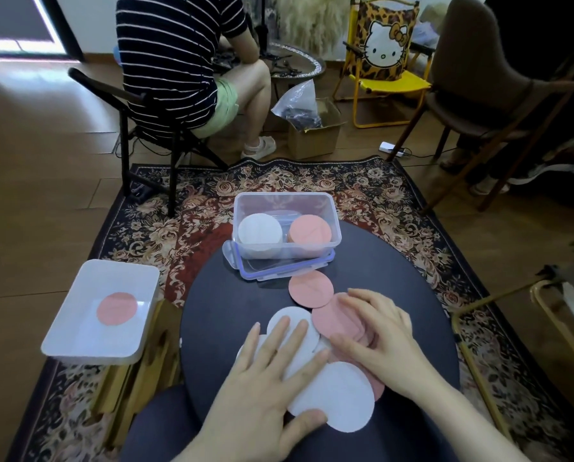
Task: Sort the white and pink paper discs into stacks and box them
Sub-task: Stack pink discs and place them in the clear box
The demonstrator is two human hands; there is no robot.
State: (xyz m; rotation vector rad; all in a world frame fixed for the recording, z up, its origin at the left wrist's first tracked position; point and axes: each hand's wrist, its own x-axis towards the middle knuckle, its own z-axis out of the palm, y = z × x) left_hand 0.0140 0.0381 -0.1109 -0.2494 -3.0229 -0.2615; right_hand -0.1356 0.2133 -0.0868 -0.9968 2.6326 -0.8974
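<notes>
Two stacks already sat in the clear box [287, 225] at the far side of the round dark surface [219, 315]: white discs on its left, pink on its right, the box resting on its own lid [279, 270]. The sorting step looked only partly done, for loose discs still lay scattered near the front edge. The left hand [272, 371] lay flat with fingers spread, pressing on the overlapping white discs [337, 395], gripping nothing. The right hand [375, 338] rested just beside it, fingers curled loosely over the pink discs [332, 320]; whether it pinched any I cannot tell. One pink disc [311, 288] lay apart, near the lid, and another [117, 309] sat in the white tray [78, 338] off to the left. The next move would probably call for squaring each colour into a neat pile before lifting it to the box.
</notes>
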